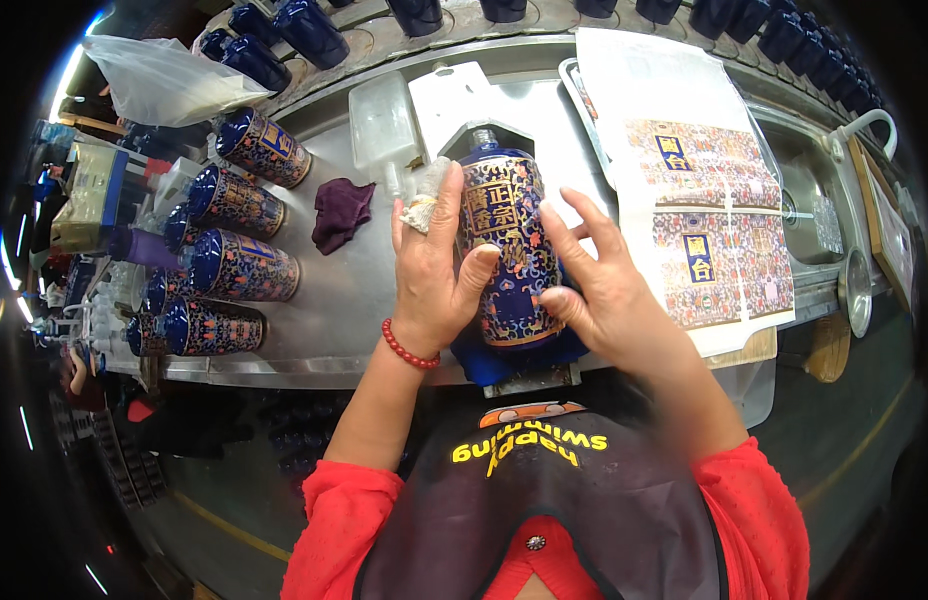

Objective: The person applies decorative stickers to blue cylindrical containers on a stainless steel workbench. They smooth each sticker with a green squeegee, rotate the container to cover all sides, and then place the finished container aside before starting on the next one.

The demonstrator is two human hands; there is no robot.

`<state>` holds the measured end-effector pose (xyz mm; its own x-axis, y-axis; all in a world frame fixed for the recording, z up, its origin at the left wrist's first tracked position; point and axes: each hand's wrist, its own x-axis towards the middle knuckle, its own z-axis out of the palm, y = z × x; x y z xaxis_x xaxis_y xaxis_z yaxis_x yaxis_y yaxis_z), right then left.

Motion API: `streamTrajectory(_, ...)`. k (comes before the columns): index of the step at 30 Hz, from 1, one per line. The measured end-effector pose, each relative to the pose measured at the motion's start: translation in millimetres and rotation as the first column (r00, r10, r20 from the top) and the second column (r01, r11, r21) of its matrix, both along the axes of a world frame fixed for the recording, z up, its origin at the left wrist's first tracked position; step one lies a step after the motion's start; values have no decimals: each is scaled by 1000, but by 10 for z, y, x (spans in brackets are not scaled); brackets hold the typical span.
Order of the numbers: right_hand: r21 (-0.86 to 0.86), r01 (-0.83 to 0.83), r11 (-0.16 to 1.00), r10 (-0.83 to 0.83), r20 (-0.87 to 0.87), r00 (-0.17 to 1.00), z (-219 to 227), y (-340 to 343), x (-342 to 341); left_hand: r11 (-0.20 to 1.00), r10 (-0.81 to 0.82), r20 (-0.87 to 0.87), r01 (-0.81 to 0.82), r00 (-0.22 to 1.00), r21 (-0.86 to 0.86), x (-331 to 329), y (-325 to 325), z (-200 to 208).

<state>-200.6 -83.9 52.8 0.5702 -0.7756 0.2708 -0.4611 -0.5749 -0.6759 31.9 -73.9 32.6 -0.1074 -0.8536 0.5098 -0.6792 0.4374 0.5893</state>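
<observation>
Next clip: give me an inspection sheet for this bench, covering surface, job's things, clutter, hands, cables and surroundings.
Surface: grey metal bench, curved raised rim at the back.
Job's things: dark blue bottle with a patterned label lies on a stand, neck pointing away; label sheets in a tray to its right.
Clutter: labelled bottles lying in a row at left; purple cloth; clear plastic bottle; plastic bag.
Hands: left hand on the bottle's left side, a wad of cloth at its fingers; right hand pressing the label's right edge.
Cables: nothing seen.
Surroundings: unlabelled blue bottles along the back rim; dark floor below.
</observation>
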Motion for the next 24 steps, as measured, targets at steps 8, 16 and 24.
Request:
streamTrajectory(8, 39, 9, 999, -8, -33, 999, -133, 156, -55, 1000, 13, 32, -13, 999, -26, -26, -2, 28)
streamTrajectory(16, -9, -1, 1000, 1, -45, 999, -162, 321, -124, 998, -4, 23, 5, 1000, -58, 24, -47, -81)
streamTrajectory(24, -93, -20, 995, 11, -98, 995, -230, 540, -215, 995, -21, 14, 22, 1000, -102, 25, -80, -110)
